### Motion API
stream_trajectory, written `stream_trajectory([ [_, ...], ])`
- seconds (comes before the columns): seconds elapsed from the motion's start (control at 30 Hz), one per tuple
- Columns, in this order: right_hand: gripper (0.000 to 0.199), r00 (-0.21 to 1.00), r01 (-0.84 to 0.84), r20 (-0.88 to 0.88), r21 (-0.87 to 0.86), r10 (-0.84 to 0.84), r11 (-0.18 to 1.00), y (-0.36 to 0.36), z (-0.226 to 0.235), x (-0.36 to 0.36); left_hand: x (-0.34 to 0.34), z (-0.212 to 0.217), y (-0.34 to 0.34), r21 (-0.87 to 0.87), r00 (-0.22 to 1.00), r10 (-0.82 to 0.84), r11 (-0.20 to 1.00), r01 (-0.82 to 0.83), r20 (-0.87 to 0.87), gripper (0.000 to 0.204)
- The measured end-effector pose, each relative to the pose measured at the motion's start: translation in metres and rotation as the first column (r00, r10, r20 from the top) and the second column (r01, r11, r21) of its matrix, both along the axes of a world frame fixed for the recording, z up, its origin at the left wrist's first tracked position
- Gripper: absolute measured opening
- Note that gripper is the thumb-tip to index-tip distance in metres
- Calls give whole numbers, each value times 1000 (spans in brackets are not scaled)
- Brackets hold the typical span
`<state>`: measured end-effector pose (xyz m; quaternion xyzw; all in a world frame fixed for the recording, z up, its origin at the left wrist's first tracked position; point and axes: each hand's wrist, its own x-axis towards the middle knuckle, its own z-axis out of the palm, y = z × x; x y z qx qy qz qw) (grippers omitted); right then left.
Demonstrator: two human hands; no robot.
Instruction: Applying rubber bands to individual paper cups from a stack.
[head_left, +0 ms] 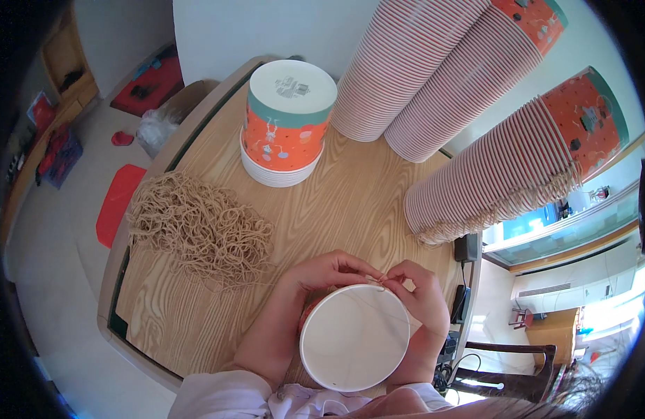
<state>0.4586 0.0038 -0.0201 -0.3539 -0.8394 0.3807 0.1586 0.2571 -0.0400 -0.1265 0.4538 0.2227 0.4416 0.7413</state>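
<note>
The white-lined tub [355,339] is at the near edge of the bench [336,202], between the person's forearms, its open mouth up and its outer wall almost wholly hidden. At its far rim, the fingers of the left hand [342,269] and right hand [421,293] pinch narrowly on a thin strand [380,281]; its ends are too fine to follow. Left lies a tangled twine heap [200,227]. Farther off stand upturned tubs [287,143]; far right, two tall stacks [434,66] run past the upper edge. A third stack [497,164] bears twine along its side.
</note>
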Motion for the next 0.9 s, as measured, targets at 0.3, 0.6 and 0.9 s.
stream_trajectory([
  [0.3,9,997,-4,83,193,-12,981,-12,29,-8,-3,11,-3,-70,1000,-24,997,24,6,32],
  [0.6,10,996,-19,89,170,4,985,-8,26,-18,4,0,0,-40,993,114,993,-112,36,25],
  [0.9,10,992,62,98,222,-85,973,0,15,-16,9,-2,2,-10,967,160,987,-161,196,6],
])
